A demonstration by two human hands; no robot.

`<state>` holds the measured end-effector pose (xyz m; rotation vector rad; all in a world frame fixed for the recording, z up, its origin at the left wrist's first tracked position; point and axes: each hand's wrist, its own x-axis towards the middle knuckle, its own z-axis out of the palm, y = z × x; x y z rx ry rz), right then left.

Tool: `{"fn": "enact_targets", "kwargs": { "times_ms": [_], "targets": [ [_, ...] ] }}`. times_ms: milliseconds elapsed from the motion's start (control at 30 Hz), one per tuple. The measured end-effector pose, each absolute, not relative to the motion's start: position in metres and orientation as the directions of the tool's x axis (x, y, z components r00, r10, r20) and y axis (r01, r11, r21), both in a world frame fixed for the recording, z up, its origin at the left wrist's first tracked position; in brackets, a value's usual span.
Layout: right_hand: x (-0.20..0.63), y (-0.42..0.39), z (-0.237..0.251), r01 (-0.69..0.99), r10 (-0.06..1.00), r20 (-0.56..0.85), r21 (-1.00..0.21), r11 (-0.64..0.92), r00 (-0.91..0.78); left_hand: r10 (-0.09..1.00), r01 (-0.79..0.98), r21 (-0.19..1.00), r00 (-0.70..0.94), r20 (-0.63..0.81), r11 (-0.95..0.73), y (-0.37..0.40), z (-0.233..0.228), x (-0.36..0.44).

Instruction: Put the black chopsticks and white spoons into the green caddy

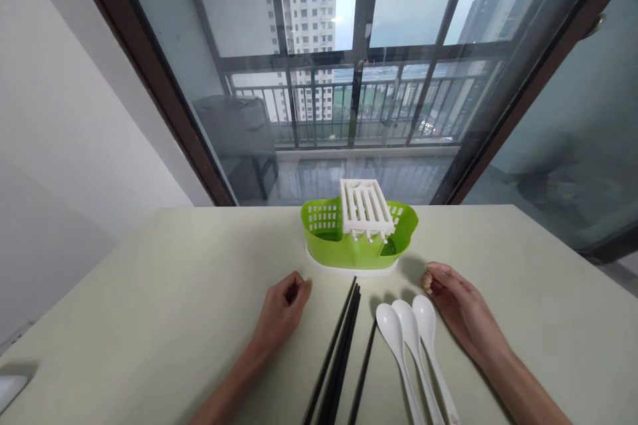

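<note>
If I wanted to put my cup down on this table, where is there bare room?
The table is bare left of the left hand out to its left edge, and right of the right hand to the far right edge. The middle is crowded: black chopsticks and white spoons lie between the hands, with the green caddy just beyond them.

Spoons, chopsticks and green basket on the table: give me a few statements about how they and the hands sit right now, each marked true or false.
1. Three white spoons lie side by side on the table. True.
2. The right hand holds a spoon. False: it rests curled on the table beside them, holding nothing.
3. The black chopsticks stand in the green basket. False: they lie flat on the table, between the hands.
4. A white slotted insert sits on the basket. True.
5. The left hand rests loosely curled, left of the chopsticks. True.
</note>
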<state>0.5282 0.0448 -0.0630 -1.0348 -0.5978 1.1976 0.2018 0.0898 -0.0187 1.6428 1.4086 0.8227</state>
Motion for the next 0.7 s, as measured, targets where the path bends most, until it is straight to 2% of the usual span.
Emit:
{"fn": "enact_targets", "kwargs": {
  "times_ms": [167, 467, 700],
  "targets": [
    [0.527, 0.044, -0.061, -0.465, 0.945, -0.145, -0.885, 0.009, 0.294, 0.989, 0.479, 0.873, 0.146, 0.023, -0.091, 0.09, -0.021, 0.202],
    [0.527, 0.048, -0.063, -0.453, 0.943, -0.143, -0.891, 0.01, 0.301, 0.984, 0.518, 0.848, 0.178, 0.017, -0.108, 0.092, -0.027, 0.2],
    [0.525, 0.038, -0.061, -0.466, 0.931, -0.134, -0.883, 0.043, 0.339, 0.92, 0.553, 0.778, 0.384, 0.079, -0.297, 0.078, -0.026, 0.201]
  ]
}}
